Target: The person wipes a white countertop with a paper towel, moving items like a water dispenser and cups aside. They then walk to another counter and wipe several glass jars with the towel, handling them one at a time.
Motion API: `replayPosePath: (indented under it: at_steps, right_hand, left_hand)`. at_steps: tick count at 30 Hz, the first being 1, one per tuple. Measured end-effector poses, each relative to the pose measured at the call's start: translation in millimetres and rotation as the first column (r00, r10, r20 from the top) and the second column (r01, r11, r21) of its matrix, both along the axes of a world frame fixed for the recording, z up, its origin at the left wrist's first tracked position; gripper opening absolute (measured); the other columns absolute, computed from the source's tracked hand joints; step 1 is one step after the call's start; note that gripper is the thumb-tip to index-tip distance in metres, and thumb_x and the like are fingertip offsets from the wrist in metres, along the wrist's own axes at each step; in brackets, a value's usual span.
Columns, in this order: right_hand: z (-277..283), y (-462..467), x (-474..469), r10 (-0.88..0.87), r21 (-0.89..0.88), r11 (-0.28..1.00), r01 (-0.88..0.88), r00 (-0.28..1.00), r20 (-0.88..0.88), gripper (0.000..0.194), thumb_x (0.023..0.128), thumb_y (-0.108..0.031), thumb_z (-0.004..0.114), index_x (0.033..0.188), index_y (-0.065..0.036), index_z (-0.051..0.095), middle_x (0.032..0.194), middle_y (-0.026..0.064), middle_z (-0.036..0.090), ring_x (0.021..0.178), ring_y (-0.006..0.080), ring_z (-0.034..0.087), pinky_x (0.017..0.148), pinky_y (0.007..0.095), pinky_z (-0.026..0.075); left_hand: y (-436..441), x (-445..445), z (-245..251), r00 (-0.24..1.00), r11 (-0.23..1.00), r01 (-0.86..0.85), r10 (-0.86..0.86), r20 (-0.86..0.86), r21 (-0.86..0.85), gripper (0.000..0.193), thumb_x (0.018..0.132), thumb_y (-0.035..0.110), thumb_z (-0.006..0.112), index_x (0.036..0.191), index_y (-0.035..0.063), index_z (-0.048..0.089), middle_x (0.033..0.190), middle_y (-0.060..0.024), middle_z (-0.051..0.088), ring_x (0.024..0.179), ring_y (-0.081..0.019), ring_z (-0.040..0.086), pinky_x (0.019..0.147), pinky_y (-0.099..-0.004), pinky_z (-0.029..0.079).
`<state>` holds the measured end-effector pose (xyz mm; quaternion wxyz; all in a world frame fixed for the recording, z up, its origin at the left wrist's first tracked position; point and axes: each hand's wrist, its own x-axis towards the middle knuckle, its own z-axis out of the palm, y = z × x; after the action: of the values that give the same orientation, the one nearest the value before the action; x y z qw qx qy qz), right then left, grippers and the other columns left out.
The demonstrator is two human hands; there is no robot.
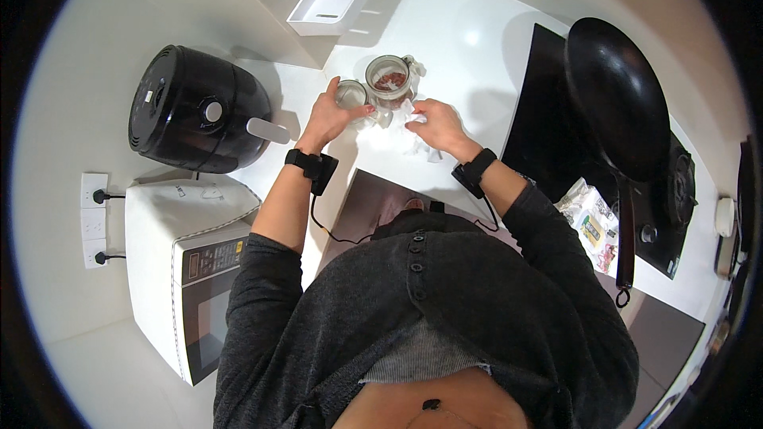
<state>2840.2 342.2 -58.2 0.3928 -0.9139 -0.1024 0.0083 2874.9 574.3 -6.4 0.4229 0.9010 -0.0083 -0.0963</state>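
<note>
Two clear glass jars stand close together on the white counter. The rear glass jar [388, 77] holds some reddish-brown pieces and has a pale clasp or handle at its right. My left hand [337, 116] curves around the smaller glass jar [351, 95], fingers at its left side and thumb in front. Between the thumb and forefinger of my right hand [438, 125] is a crumpled white tissue [417, 134], near the front of the rear jar. Part of the tissue lies on the counter.
A black air fryer [197, 110] and a covered microwave oven [185, 262] are on the left. A white slotted tray [334, 6] is at the back. Right of my hands, a black wok [617, 95] rests on the black cooktop [536, 125], with a printed plastic packet [590, 226] at the front edge.
</note>
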Motion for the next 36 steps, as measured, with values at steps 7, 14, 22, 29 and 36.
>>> replayPosePath:
  at_steps: [7,14,22,29,36]
  right_hand:
    - [-9.9,28.9,-1.4,-0.012,0.425,0.899,0.111,0.973,-0.229,0.036,0.079,-0.023,0.065,0.107,0.000,0.061,0.097,0.0212,0.064,0.091,0.0336,0.062,0.080,0.0390,0.047]
    - [-35.8,28.7,0.7,0.090,0.361,0.932,-0.041,0.989,-0.121,0.025,0.079,-0.011,0.059,0.100,0.002,0.057,0.095,0.0270,0.061,0.092,0.0422,0.058,0.079,0.0433,0.047]
    - [-42.7,19.4,11.4,0.106,0.423,0.905,-0.039,0.985,-0.137,0.027,0.080,-0.010,0.060,0.105,0.001,0.059,0.089,0.0172,0.064,0.081,0.0287,0.063,0.074,0.0359,0.048]
    - [-15.5,15.1,4.4,0.115,0.675,0.735,0.065,0.969,-0.219,0.030,0.081,-0.016,0.062,0.107,0.000,0.061,0.087,0.0176,0.065,0.079,0.0243,0.063,0.071,0.0333,0.048]
    - [9.4,36.3,16.0,0.015,0.133,0.991,-0.033,0.991,0.130,0.022,0.079,-0.020,0.063,0.089,-0.001,0.064,0.075,0.0217,0.063,0.072,0.0381,0.061,0.065,0.0437,0.049]
  left_hand:
    - [-18.1,-3.3,6.5,0.997,0.997,0.028,-0.033,-0.069,-0.068,0.103,0.058,0.036,0.082,0.135,-0.0110,0.032,0.116,-0.0270,0.058,0.112,-0.0327,0.055,0.096,-0.0344,0.042]
    - [-15.5,6.5,-5.0,0.996,0.994,0.089,-0.090,0.015,0.060,0.103,0.061,0.037,0.083,0.140,-0.0016,0.030,0.111,-0.0149,0.061,0.083,-0.0187,0.060,0.054,-0.0275,0.049]
    - [-10.4,7.0,-15.8,0.981,0.985,0.114,-0.133,0.144,0.132,0.107,0.061,0.039,0.083,0.140,-0.0060,0.026,0.107,-0.0160,0.062,0.075,-0.0176,0.061,0.052,-0.0266,0.048]
    - [-9.0,10.4,-23.9,0.995,0.994,0.092,-0.094,0.044,0.052,0.100,0.067,0.037,0.080,0.139,-0.0056,0.027,0.108,-0.0172,0.061,0.080,-0.0196,0.061,0.050,-0.0280,0.048]
    - [-13.6,10.2,-19.2,0.994,0.999,0.040,-0.039,-0.101,0.004,0.104,0.064,0.047,0.076,0.142,-0.0009,0.026,0.125,-0.0333,0.043,0.117,-0.0429,0.047,0.097,-0.0395,0.041]
